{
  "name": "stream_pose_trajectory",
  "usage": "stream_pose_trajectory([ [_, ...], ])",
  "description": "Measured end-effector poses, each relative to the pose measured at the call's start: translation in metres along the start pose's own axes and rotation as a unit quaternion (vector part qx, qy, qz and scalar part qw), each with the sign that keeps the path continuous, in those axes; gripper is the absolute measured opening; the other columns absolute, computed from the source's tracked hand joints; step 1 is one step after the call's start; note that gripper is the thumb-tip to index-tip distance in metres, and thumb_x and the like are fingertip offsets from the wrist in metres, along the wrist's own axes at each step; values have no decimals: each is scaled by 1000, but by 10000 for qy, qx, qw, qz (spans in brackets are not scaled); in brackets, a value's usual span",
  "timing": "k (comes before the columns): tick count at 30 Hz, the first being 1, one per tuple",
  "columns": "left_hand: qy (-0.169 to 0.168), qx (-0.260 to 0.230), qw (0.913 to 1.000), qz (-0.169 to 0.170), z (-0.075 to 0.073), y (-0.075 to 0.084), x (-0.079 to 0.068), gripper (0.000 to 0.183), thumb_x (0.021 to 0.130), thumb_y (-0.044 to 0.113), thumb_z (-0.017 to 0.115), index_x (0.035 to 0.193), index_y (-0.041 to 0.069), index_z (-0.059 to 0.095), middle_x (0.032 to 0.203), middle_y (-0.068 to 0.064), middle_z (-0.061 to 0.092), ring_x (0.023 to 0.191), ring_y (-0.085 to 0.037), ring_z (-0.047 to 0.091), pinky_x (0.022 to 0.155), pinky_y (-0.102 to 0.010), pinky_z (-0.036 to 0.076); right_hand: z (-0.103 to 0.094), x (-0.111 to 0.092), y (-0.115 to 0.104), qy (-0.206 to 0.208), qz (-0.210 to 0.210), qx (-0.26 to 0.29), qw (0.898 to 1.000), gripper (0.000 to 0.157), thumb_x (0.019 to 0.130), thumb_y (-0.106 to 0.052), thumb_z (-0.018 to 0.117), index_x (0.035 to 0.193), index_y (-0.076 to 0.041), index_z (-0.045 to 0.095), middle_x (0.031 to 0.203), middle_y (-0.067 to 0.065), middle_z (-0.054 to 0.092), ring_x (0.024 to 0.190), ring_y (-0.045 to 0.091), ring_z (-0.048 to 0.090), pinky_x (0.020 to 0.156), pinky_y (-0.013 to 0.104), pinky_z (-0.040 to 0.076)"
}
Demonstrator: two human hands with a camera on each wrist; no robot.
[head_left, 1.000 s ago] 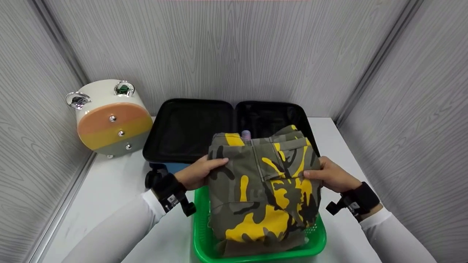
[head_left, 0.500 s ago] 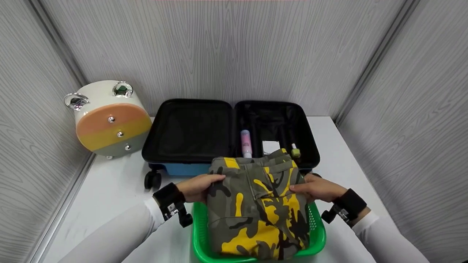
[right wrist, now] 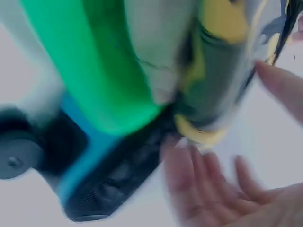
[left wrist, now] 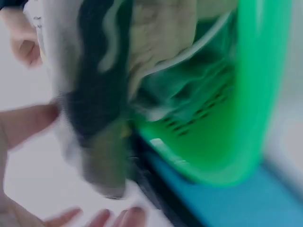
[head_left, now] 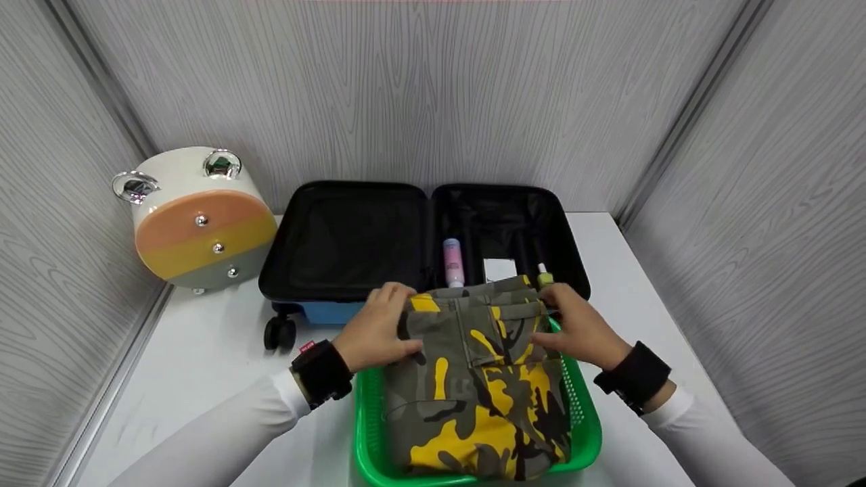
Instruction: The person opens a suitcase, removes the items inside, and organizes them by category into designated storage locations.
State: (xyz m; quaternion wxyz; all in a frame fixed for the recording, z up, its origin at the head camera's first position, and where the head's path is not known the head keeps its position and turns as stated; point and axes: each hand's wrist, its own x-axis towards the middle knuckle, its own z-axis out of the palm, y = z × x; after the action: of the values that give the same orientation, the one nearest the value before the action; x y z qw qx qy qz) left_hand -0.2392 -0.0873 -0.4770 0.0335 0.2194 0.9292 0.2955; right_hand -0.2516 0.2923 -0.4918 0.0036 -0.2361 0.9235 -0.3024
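Folded camouflage trousers (head_left: 467, 406) in grey, black and yellow lie over a green basket (head_left: 587, 439). My left hand (head_left: 377, 331) is at their upper left corner, fingers over the far edge and thumb on the front. At the upper right corner is my right hand (head_left: 582, 331), thumb over the front. In the left wrist view the thumb touches the trousers (left wrist: 102, 80) while the extended fingers stand apart from the cloth. The right wrist view, blurred, has extended fingers (right wrist: 189, 175) close below the trousers' edge. Beige and green cloth (left wrist: 177, 92) lies beneath in the basket.
Behind the basket an open black-lined suitcase (head_left: 358, 237) holds a pink bottle (head_left: 453, 262), a white box (head_left: 499, 269) and a small green bottle (head_left: 544, 276). A round striped drawer chest (head_left: 203, 223) stands at left. Walls enclose the white table (head_left: 649, 325).
The trousers have come down lower and nearer the body, exposing the suitcase's contents. Both hands have then loosened from the sides and moved up to the top corners, fingers spread.
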Motion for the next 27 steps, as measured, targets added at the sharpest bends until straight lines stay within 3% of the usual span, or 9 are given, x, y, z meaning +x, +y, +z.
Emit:
stream_pose_trajectory([
  [3, -840, 495, 9898, 1040, 4, 13, 0, 57, 90, 32, 90, 139, 12, 70, 151, -13, 57, 136, -35, 53, 113, -55, 51, 5, -2, -13, -737, -895, -175, 9931, 76, 92, -38, 90, 154, -9, 58, 165, 22, 48, 150, 47, 48, 116, 66, 48],
  [5, -1476, 865, 9745, 1450, 9, 17, 1, 52, 90, 38, 90, 136, 18, 75, 146, -9, 62, 128, -30, 56, 108, -51, 52, 10, -3, -19, -1537, -1160, -104, 9812, 74, 94, -47, 85, 157, -17, 60, 174, 19, 38, 159, 49, 37, 121, 69, 42],
  [7, -1942, 1183, 9604, 1608, 15, 15, 3, 51, 91, 42, 90, 136, 23, 76, 141, -5, 64, 119, -26, 56, 103, -47, 52, 16, -3, -20, -2159, -1274, 12, 9681, 68, 97, -50, 81, 154, -20, 63, 174, 17, 39, 160, 47, 37, 123, 68, 39],
  [9, -2153, 1427, 9524, 1617, 22, 11, 4, 52, 90, 44, 89, 137, 25, 77, 140, -2, 65, 117, -23, 55, 102, -44, 51, 21, -3, -19, -2546, -1300, 102, 9582, 61, 98, -48, 80, 149, -18, 68, 172, 17, 40, 159, 44, 39, 123, 65, 41],
  [12, -2149, 1511, 9520, 1571, 32, 2, 5, 51, 88, 44, 91, 135, 26, 79, 139, 0, 65, 118, -22, 55, 103, -44, 49, 29, -5, -15, -2807, -1386, 53, 9497, 49, 97, -40, 83, 138, -14, 76, 169, 21, 43, 157, 43, 43, 120, 57, 48],
  [19, -2035, 1834, 9508, 1444, 48, 0, 7, 51, 84, 52, 93, 127, 30, 80, 133, 2, 63, 111, -19, 51, 91, -37, 44, 43, -15, -14, -2931, -1305, -707, 9445, 50, 91, -31, 90, 138, -20, 77, 175, 15, 36, 159, 43, 40, 122, 56, 47],
  [23, -2049, 1777, 9516, 1443, 44, 4, 9, 48, 85, 49, 93, 126, 27, 80, 131, 1, 64, 109, -19, 51, 90, -38, 44, 42, -14, -8, -2597, -1315, -348, 9560, 37, 97, -30, 84, 131, -17, 81, 169, 16, 46, 153, 39, 50, 119, 53, 51],
  [25, -1994, 1501, 9576, 1439, 38, 5, 10, 38, 91, 41, 88, 124, 23, 82, 128, -1, 67, 108, -21, 55, 91, -40, 48, 37, -12, -2, -2226, -1223, 91, 9672, 23, 100, -28, 80, 118, -14, 84, 151, 17, 66, 134, 33, 67, 107, 45, 60],
  [27, -1755, 1077, 9693, 1341, 32, 5, 11, 24, 98, 26, 80, 119, 18, 83, 122, -4, 73, 102, -21, 62, 89, -40, 54, 30, -11, 7, -1703, -929, 498, 9797, 12, 102, -24, 78, 101, -13, 82, 118, 12, 78, 102, 22, 75, 85, 34, 63],
])
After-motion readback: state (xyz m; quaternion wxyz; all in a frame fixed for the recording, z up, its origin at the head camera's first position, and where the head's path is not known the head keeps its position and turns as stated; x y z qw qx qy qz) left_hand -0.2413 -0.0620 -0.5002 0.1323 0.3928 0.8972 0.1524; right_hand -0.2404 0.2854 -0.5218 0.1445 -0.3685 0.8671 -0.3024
